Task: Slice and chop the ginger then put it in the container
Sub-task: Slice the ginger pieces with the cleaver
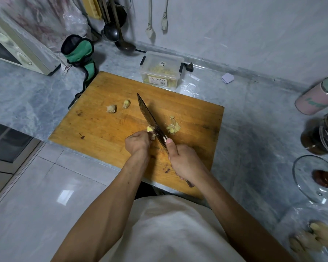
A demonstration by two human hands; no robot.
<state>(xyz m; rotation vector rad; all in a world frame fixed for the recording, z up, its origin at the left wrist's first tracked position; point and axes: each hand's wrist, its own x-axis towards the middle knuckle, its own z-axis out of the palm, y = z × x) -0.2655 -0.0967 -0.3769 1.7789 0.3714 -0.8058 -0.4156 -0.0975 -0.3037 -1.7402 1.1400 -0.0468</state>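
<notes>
On the wooden cutting board point(102, 127) my left hand point(137, 142) holds a piece of ginger point(150, 128) with curled fingers. My right hand point(186, 163) grips the handle of a cleaver point(151, 120), whose blade stands against the ginger at my left fingertips. A small pile of ginger slices point(173, 127) lies just right of the blade. Two whole ginger chunks point(111, 108) point(126, 104) lie further back on the board. A clear plastic container point(161, 69) with chopped ginger inside stands behind the board.
A green and black glove point(80, 53) stands at the board's back left corner, beside a microwave point(17, 48). Ladles point(125, 45) hang against the wall. At the right are a pink bottle point(316, 99), a dark jar point(322, 135), a glass lid point(318, 178) and a bag of ginger point(316, 239).
</notes>
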